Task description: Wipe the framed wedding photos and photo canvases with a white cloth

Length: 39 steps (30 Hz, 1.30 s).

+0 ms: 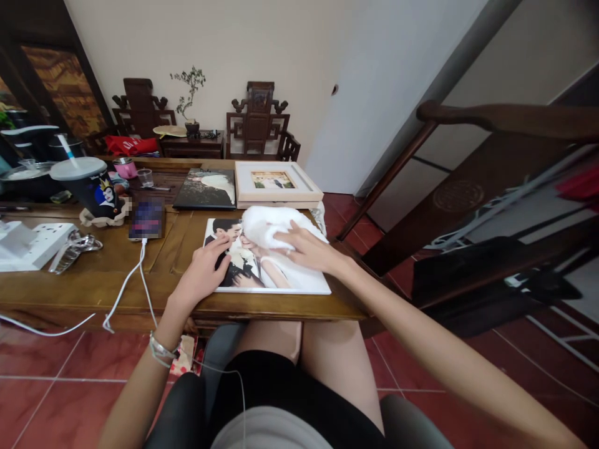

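Note:
A large photo print [299, 280] lies flat near the front edge of the wooden table [93, 280]. My left hand [203, 271] rests on its left part, fingers stretched out flat. My right hand [306, 248] presses a white cloth [266, 224] onto the upper part of the print, fingers spread over the cloth. Both hands touch the print.
Behind the print lie a dark photo [206, 187] and a white framed picture [276, 183]. To the left are a phone [146, 218] with a white cable, a lidded cup [88, 181], a power strip [42, 243]. A dark wooden chair [491, 187] stands on the right.

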Available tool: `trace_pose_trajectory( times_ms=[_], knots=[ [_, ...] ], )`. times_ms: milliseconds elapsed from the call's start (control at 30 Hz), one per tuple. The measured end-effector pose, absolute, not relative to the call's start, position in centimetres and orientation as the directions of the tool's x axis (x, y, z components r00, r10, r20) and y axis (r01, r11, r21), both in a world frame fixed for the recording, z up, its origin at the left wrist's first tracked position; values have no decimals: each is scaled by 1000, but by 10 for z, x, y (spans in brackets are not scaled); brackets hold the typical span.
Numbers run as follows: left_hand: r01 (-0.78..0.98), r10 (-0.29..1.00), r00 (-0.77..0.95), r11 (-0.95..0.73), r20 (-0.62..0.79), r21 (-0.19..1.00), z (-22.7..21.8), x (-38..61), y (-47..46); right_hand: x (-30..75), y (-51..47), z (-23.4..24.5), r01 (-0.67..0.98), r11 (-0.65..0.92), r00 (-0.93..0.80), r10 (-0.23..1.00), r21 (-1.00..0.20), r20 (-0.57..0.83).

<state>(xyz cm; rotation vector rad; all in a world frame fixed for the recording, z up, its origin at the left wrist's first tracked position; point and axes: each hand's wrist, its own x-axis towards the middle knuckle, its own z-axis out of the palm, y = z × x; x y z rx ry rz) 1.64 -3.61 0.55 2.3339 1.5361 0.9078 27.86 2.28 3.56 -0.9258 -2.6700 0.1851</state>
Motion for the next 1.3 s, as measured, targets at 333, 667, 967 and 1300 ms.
trace_pose_trajectory(
  times_ms=[333, 667, 967, 1300],
  knots=[
    [738, 870, 296, -470, 394, 484, 5, 17, -38, 291, -93, 53, 497, 827, -834, 539, -265, 119],
    [762, 885, 276, -439, 375, 476, 4, 18, -35, 259, 29, 42, 572, 785, -752, 618, -239, 228],
    [744, 893, 260, -428, 368, 512, 6, 20, -36, 252, -14, 47, 526, 809, -790, 579, -264, 200],
    [751, 895, 261, -423, 362, 506, 5, 20, -36, 302, -69, 54, 561, 745, -760, 636, -361, 132]
  ],
)
